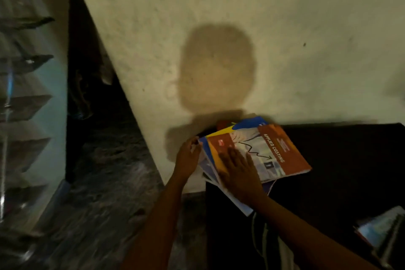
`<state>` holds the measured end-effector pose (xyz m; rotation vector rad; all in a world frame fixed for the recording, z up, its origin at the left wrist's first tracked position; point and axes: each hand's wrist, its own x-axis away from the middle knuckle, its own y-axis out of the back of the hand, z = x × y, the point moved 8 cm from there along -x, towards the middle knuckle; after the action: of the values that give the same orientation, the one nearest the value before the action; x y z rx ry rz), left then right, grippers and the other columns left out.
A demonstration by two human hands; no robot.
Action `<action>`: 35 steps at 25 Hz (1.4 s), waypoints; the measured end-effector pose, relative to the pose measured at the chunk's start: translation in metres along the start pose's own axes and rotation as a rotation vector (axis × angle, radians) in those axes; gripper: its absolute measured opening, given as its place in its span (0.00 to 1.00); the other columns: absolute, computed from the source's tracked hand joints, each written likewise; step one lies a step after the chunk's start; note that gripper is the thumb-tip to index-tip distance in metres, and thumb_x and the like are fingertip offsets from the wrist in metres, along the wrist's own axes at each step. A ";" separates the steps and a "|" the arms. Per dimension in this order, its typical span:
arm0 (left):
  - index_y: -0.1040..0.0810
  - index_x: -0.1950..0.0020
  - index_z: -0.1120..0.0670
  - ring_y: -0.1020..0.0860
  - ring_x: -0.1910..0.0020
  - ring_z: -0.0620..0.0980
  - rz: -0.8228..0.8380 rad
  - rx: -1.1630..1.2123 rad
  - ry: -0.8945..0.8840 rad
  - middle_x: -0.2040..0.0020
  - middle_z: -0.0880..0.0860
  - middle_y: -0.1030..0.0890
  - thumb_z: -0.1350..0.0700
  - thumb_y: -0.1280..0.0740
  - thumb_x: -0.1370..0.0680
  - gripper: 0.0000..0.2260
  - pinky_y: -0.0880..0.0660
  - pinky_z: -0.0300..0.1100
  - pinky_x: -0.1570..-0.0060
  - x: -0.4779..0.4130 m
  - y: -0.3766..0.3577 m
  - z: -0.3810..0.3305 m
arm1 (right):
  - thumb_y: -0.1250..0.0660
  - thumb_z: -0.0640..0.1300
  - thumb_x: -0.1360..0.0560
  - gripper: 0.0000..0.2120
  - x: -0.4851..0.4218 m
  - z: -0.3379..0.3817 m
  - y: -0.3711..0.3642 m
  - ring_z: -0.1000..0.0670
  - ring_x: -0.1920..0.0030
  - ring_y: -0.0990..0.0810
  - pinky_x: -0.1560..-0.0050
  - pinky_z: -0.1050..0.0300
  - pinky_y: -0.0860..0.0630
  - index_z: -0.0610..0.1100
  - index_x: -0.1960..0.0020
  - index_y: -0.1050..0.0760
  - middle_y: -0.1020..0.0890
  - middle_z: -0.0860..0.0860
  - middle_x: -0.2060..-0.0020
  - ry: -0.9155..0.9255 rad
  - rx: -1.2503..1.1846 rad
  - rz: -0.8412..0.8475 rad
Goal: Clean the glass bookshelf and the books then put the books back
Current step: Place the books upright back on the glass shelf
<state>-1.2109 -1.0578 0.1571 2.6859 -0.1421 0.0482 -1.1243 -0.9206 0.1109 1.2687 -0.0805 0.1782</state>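
A pile of books lies on a dark surface against the wall; the top one is orange and white and reads "APPLIED COSTING". My right hand lies flat on its cover with straight fingers. My left hand grips the left edge of the pile, fingers curled round it. The glass bookshelf with several slanted shelves stands at the far left; its shelves look bare.
A cream wall rises behind the books, with my shadow on it. More books lie at the lower right edge. A dark patterned floor runs between the shelf and the wall.
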 end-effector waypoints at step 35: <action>0.30 0.38 0.52 0.24 0.44 0.56 0.332 0.481 0.249 0.41 0.55 0.24 0.61 0.38 0.21 0.13 0.23 0.43 0.53 0.074 -0.060 0.026 | 0.48 0.48 0.18 0.21 0.058 -0.040 0.090 0.44 0.38 0.27 0.42 0.54 0.32 0.47 0.26 0.43 0.29 0.44 0.34 -0.534 0.046 -0.286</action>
<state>-1.1301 -1.0221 0.1114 3.0644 -0.5590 0.5839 -1.0848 -0.8510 0.1931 1.3314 -0.3525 -0.4109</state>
